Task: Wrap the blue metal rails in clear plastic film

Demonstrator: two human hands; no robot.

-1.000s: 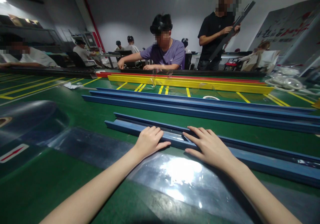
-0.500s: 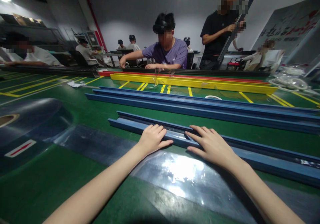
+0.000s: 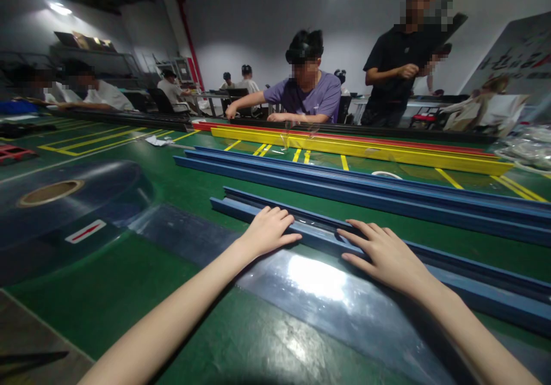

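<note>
A long blue U-shaped channel [image 3: 235, 206] lies across the green table in front of me. My left hand [image 3: 269, 230] grips its near wall, the fingers bent over into the groove and the thumb along the outside. Farther right, my right hand [image 3: 383, 253] spans the same channel, with the thumb at the near wall and the fingertips reaching the far edge. A strip of clear plastic film [image 3: 279, 282] runs beneath my wrists from a big film roll [image 3: 107, 181] on the left. Glossy glints show inside the groove between my hands.
More blue channels [image 3: 301, 172] lie parallel behind, then a yellow channel [image 3: 365, 150] and a red one. A seated person in a purple shirt [image 3: 321, 95] works across the table; another person in black [image 3: 387, 81] stands to the right. Bundled clear plastic [image 3: 525, 147] sits far right.
The view has turned slightly left, so everything sits farther right and more of the film roll shows. My hands keep their places on the blue channel. The standing person's long bar has moved.
</note>
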